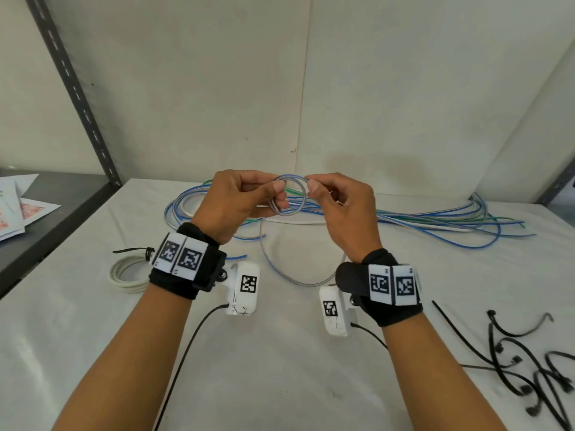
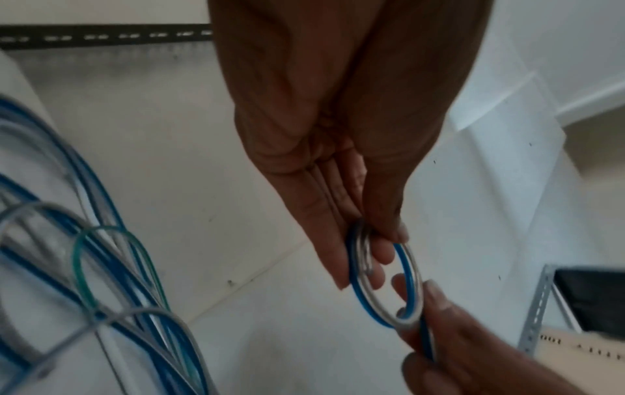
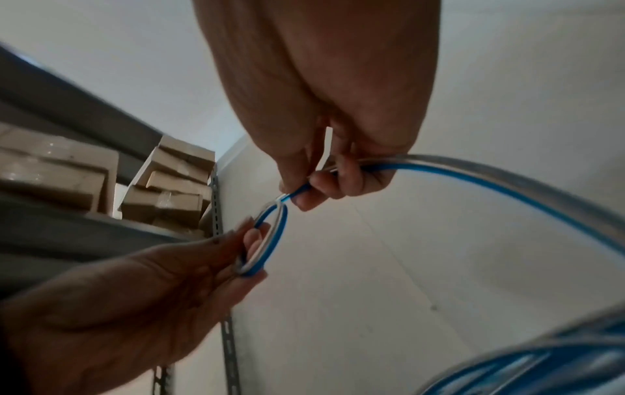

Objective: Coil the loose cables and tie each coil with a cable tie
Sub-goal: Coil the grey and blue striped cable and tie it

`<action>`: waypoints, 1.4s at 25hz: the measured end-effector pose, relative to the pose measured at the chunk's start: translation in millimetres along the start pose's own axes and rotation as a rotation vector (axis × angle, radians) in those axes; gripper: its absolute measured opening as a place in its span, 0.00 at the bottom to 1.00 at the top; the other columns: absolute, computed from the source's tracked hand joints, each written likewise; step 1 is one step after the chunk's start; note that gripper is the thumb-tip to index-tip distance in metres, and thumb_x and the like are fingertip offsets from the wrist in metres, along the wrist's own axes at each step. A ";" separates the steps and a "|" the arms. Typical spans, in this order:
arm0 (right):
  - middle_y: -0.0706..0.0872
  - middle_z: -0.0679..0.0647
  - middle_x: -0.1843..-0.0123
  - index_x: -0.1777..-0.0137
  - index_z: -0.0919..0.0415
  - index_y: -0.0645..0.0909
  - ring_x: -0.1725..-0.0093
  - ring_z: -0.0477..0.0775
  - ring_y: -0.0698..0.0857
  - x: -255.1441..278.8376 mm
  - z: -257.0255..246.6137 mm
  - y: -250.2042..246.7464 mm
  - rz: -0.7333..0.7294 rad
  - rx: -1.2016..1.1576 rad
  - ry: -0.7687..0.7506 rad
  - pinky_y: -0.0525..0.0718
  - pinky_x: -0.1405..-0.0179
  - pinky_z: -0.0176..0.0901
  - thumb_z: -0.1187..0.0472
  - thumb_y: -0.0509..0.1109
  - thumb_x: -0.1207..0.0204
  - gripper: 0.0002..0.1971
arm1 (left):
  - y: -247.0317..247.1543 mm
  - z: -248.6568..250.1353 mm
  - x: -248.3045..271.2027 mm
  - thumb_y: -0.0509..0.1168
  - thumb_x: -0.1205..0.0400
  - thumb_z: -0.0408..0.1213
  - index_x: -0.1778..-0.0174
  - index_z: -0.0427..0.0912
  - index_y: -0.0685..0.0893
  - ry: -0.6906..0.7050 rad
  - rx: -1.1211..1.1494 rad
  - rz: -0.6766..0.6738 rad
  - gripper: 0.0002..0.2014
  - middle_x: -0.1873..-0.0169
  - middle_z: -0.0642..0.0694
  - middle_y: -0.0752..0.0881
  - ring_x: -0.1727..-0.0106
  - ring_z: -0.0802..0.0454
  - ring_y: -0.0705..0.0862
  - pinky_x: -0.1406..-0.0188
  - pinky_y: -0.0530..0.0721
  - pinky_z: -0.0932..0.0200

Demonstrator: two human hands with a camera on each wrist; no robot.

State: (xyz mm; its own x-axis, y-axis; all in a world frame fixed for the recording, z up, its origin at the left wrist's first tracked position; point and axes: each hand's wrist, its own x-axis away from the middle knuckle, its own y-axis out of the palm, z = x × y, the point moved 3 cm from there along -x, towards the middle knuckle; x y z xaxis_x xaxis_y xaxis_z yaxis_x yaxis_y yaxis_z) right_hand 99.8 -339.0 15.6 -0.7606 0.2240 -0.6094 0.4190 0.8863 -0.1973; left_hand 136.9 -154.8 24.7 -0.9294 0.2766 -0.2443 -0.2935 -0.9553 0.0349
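White-covered table [image 1: 280,368] vs white wall, metal shelving both sides. L hand [image 1: 236,200] pinches small blue-grey cable coil [image 1: 289,195] held above table; R hand [image 1: 339,206] fingers pinch cable feeding in. Loose cables [image 1: 435,222] behind, black cable ties [image 1: 513,362] R.

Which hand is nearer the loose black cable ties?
Right. The right hand is raised on the side of the cable ties, which lie at the table's near right; the left hand is farther across, holding the cable coil.
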 end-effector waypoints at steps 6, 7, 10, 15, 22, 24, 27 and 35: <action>0.91 0.56 0.58 0.48 0.56 0.85 0.65 0.44 0.83 11.3 -4.6 21.5 0.079 -0.282 0.107 0.79 0.59 0.47 0.60 0.74 0.19 0.03 | 5.3 2.3 -0.9 0.69 0.16 0.33 0.43 0.31 0.87 -0.008 0.274 0.130 0.10 0.63 0.44 0.92 0.60 0.51 0.93 0.62 0.89 0.62; 0.91 0.56 0.58 0.48 0.56 0.85 0.65 0.44 0.83 12.5 -4.6 23.9 0.085 -0.298 0.112 0.79 0.59 0.48 0.60 0.76 0.20 0.04 | 6.8 2.1 -0.4 0.69 0.16 0.33 0.44 0.33 0.88 -0.008 0.303 0.138 0.09 0.62 0.45 0.92 0.59 0.51 0.93 0.60 0.90 0.61; 0.93 0.58 0.55 0.47 0.55 0.87 0.64 0.45 0.85 9.1 -5.2 18.0 0.120 -0.320 0.106 0.80 0.58 0.48 0.65 0.76 0.21 0.06 | 9.3 3.7 0.3 0.68 0.15 0.34 0.41 0.33 0.87 0.000 0.291 0.084 0.10 0.58 0.42 0.92 0.55 0.49 0.93 0.54 0.91 0.57; 0.92 0.49 0.51 0.45 0.57 0.91 0.53 0.47 0.89 3.0 -9.0 2.5 -0.203 0.070 -0.065 0.85 0.52 0.41 0.67 0.74 0.20 0.08 | 13.6 3.1 2.5 0.55 0.09 0.52 0.46 0.35 0.83 -0.123 -0.089 -0.156 0.22 0.65 0.42 0.85 0.62 0.48 0.87 0.54 0.90 0.52; 0.91 0.48 0.57 0.49 0.59 0.89 0.56 0.45 0.89 6.0 -14.5 7.5 -0.197 0.002 -0.033 0.86 0.55 0.39 0.64 0.77 0.22 0.03 | 28.5 -6.1 0.4 0.49 0.07 0.48 0.70 0.46 0.66 -0.102 -0.225 -0.085 0.24 0.80 0.59 0.65 0.78 0.59 0.65 0.68 0.69 0.62; 0.92 0.50 0.58 0.51 0.58 0.88 0.60 0.50 0.88 4.3 -13.4 6.8 -0.134 -0.069 0.020 0.86 0.60 0.43 0.64 0.76 0.20 0.02 | 26.1 -0.8 0.2 0.49 0.06 0.44 0.70 0.47 0.63 -0.053 -0.120 -0.021 0.23 0.80 0.60 0.63 0.78 0.60 0.62 0.74 0.66 0.67; 0.91 0.55 0.59 0.49 0.60 0.89 0.68 0.48 0.83 4.9 -11.4 8.8 -0.112 -0.215 0.112 0.79 0.71 0.39 0.66 0.74 0.19 0.03 | 25.0 3.1 -0.7 0.48 0.06 0.43 0.69 0.49 0.60 -0.009 0.048 0.043 0.22 0.76 0.57 0.59 0.75 0.57 0.56 0.75 0.59 0.65; 0.92 0.58 0.55 0.35 0.51 0.85 0.60 0.53 0.89 14.5 -14.4 26.3 -0.120 -0.396 0.139 0.86 0.69 0.41 0.69 0.74 0.20 0.17 | 24.2 0.2 -2.1 0.48 0.07 0.51 0.67 0.46 0.64 -0.081 0.400 0.128 0.22 0.74 0.51 0.59 0.73 0.54 0.59 0.65 0.67 0.58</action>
State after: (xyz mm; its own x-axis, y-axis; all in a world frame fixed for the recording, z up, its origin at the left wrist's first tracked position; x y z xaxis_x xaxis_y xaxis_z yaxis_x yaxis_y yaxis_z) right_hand 92.6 -306.6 12.6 -0.8634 0.1379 -0.4853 0.1215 0.9904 0.0653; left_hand 131.7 -178.5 26.3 -0.9739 0.1808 -0.1373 -0.2234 -0.8711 0.4373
